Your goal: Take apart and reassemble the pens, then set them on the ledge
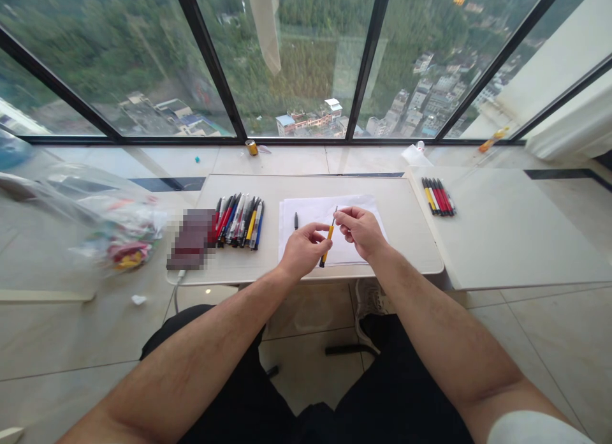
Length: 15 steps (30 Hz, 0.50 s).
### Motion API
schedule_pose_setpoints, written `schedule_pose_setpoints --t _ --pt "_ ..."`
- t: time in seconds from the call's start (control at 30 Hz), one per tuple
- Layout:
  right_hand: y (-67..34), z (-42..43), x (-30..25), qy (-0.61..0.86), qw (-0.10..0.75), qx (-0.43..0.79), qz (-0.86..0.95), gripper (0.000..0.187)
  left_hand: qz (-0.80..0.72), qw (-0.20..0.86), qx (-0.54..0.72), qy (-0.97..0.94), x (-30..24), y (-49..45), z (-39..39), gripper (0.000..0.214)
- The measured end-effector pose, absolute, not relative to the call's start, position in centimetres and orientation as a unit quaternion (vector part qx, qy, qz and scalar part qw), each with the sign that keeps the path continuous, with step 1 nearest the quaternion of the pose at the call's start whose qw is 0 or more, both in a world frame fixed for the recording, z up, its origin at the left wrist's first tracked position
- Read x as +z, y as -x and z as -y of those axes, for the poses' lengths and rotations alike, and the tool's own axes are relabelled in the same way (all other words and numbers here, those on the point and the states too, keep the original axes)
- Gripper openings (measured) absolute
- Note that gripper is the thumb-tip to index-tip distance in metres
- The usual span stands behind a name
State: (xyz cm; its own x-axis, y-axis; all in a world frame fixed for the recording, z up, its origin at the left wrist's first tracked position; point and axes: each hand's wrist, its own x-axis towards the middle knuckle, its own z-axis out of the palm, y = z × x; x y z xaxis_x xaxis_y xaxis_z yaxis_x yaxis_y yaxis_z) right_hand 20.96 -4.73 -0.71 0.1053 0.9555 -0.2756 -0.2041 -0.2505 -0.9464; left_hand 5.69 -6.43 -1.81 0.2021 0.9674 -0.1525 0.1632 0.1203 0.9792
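My left hand is closed around a yellow pen barrel with a black lower end, tilted over the paper. At the barrel's upper end, my right hand pinches a thin dark refill that stands up out of the yellow barrel. How deep the refill sits inside cannot be seen. Under both hands lie white paper sheets. A small black pen tip piece rests on the paper, left of my hands.
A row of several mixed pens lies on the left of the white table, beside a blurred dark object with a cable. More pens lie on the right-hand table. A can stands by the window; plastic bags are at left.
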Motion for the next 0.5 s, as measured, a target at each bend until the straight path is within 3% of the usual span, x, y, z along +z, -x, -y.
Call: schedule_pose_setpoints --t 0.2,0.5 --pt "-20.89 4.85 -0.66 0.553 0.489 0.574 0.355 0.021 -0.502 0.544 0.367 -0.564 -1.66 -5.64 6.41 0.047" --pt "-20.63 4.97 -0.62 0.552 0.476 0.573 0.375 0.021 -0.504 0.539 0.374 -0.561 -1.89 -5.63 6.48 0.029"
